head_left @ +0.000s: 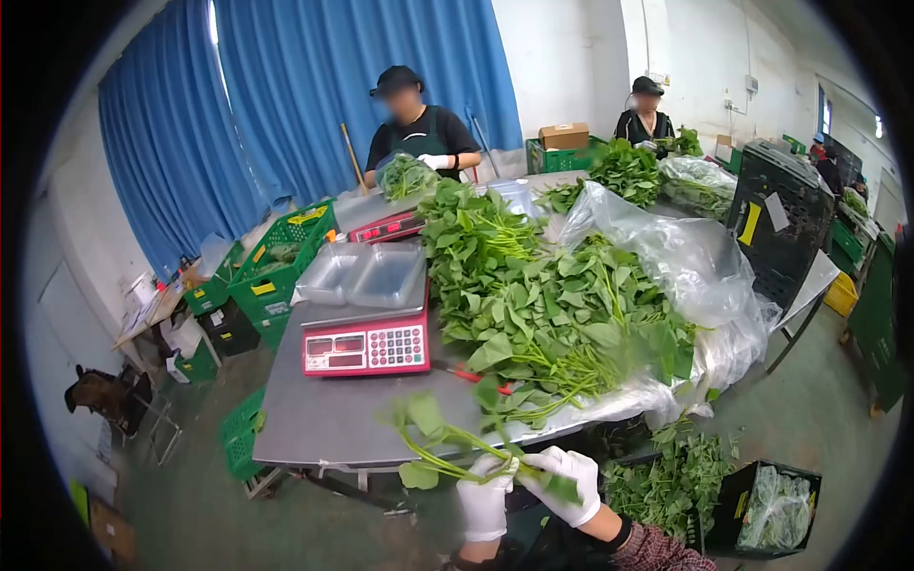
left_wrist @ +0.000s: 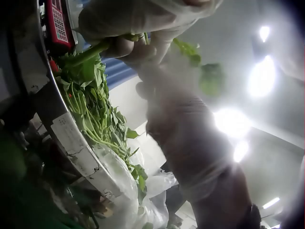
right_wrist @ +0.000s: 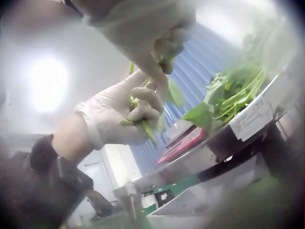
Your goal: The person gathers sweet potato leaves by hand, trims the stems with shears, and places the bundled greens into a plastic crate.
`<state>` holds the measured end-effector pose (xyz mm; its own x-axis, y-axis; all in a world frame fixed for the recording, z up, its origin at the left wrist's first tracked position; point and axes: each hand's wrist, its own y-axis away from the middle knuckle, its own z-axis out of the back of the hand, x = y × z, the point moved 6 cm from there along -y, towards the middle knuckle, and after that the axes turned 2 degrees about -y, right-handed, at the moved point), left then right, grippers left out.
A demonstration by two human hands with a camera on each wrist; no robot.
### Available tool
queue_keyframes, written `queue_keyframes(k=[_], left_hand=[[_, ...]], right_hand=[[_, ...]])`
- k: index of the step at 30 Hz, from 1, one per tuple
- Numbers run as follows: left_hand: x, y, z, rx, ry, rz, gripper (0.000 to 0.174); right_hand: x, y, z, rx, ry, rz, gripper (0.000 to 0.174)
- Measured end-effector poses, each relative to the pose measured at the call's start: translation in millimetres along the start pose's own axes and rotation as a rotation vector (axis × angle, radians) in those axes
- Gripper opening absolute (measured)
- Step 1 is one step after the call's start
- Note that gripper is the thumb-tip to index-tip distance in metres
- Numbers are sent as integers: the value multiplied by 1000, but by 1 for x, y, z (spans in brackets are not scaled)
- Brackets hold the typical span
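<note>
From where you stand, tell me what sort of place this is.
Probably a vegetable packing room. A heap of green leafy stems lies on the grey steel table, a red digital weighing scale sits beside it, and green plastic crates stand alongside.

Bare table strip open front-left, before red scale. Greens heap, plastic sheet fill right half. Held stems overhang near edge. Crates crowd floor left of table.

Your left hand: gloved, fingers curled in a grip, low before you.
Your right hand: gloved, fingers curled, just beside the left.
Your right forearm: angled inward.
</note>
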<state>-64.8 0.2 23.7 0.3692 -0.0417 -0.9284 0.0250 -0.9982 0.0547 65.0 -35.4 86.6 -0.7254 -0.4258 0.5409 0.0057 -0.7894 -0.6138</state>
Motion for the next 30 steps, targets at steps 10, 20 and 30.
queue_keyframes(k=[10,20,30], left_hand=[[14,4,-24,274,83,-2,20],[11,-26,-2,344,594,167,20],[12,-13,18,310,73,62,36]], right_hand=[[-40,30,-7,-193,-680,-410,7],[-76,80,15,-64,-1033,-750,45],[-29,5,-43,221,-716,-373,17]])
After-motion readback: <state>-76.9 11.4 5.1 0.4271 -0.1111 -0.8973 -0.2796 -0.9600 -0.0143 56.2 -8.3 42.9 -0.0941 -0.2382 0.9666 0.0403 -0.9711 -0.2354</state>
